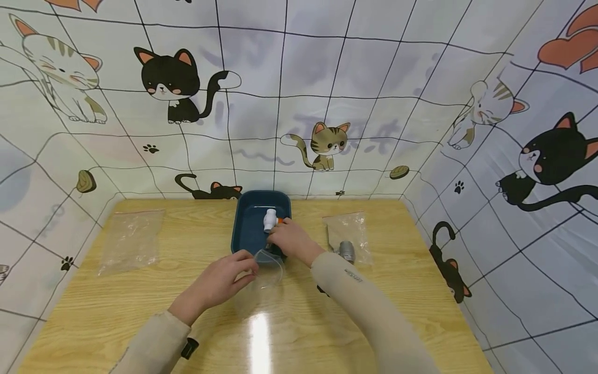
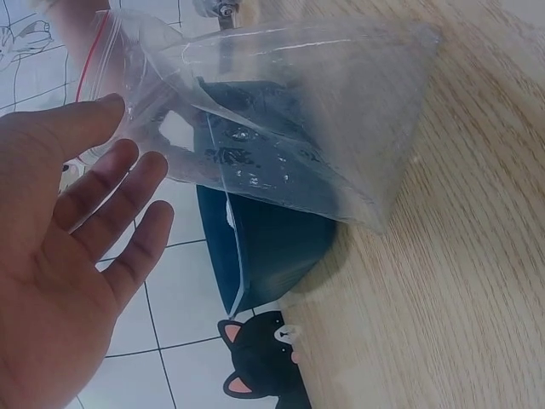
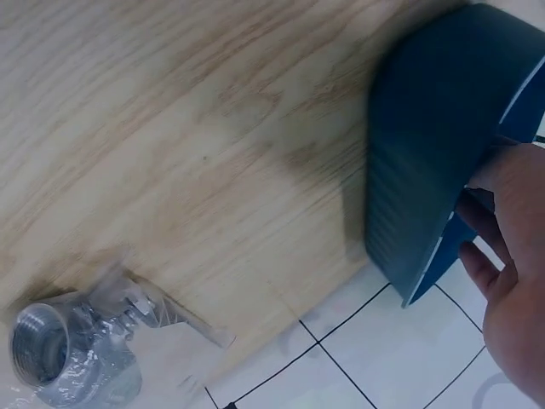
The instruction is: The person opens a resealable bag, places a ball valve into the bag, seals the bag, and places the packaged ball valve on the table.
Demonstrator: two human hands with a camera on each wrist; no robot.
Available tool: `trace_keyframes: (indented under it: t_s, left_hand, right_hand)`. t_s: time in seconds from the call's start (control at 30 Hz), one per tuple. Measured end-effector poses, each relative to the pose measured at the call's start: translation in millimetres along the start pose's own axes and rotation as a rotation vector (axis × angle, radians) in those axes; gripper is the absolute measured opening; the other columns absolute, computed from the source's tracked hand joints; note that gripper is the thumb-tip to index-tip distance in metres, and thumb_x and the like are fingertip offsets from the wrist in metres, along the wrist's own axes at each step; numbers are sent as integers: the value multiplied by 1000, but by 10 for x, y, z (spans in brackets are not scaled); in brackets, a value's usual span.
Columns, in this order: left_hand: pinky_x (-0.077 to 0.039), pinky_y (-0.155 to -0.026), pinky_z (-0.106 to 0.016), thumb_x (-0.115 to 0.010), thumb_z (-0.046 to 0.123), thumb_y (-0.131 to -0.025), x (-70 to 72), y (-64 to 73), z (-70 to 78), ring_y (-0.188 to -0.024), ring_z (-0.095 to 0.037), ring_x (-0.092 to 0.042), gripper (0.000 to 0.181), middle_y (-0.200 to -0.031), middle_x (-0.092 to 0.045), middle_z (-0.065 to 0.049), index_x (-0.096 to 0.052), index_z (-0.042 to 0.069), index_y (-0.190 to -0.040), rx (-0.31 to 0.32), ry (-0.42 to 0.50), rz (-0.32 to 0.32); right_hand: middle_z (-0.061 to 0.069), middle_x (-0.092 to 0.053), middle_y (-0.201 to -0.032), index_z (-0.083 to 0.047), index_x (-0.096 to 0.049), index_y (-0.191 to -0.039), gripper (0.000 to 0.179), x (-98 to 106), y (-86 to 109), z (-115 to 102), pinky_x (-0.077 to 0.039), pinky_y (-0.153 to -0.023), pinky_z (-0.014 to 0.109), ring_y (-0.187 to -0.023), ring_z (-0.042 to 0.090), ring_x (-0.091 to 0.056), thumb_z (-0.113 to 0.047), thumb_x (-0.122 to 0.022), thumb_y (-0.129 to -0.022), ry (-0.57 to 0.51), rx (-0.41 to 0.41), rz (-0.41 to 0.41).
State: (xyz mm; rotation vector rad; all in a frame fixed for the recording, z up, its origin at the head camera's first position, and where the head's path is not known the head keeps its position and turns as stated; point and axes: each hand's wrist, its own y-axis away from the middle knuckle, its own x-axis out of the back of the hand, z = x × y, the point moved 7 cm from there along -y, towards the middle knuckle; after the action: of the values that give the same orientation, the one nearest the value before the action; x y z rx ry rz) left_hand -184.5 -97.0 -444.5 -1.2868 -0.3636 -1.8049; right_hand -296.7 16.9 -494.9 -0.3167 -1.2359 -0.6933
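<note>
My left hand [image 1: 221,280] pinches the edge of a clear zip bag [image 2: 366,111] near its red-lined opening. The bag hangs in front of the dark blue bin [image 1: 239,228] and shows no contents that I can make out. My right hand [image 1: 293,240] reaches over the bin's near right rim with its fingers down inside. A small dark piece shows by those fingertips, but whether they hold it is unclear. Beside them in the bin is a white plastic valve [image 1: 269,220] with an orange handle [image 1: 280,221]. In the right wrist view the bin wall [image 3: 434,145] hides the fingertips.
Right of the bin, a clear bag [image 1: 359,228] lies on the wooden table [image 1: 187,228] with a grey metal threaded fitting [image 1: 347,251]. Another flat clear bag [image 1: 131,241] lies at the left. A cat-print tile curtain [image 1: 257,114] stands behind the table.
</note>
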Motion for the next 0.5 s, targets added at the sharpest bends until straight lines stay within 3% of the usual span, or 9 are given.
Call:
trace_keyframes:
  t_s: [0.3,0.5]
  left_hand:
    - [-52,-69,-24,-69,21,-91,-14,-19,-18,-84,-4,-60,7,-104,-59,10,-67,23,-97,1,3,6]
    - [-52,-70,-24,-70,21,-90,-29,-14,-21,-84,-2,-60,7,-102,-59,10,-68,23,-97,-1,5,13]
  right_hand:
    - [-16,-68,-116,-40,-70,-112,27,-121,-125,29,-43,-95,32,-103,7,-63,-20,-63,-96,-1,-7,-65]
    - [-15,-70,-114,-38,-72,-109,24,-156,-197,-11,-44,-104,32,-105,7,-65,-20,-63,-95,-15,-7,-44]
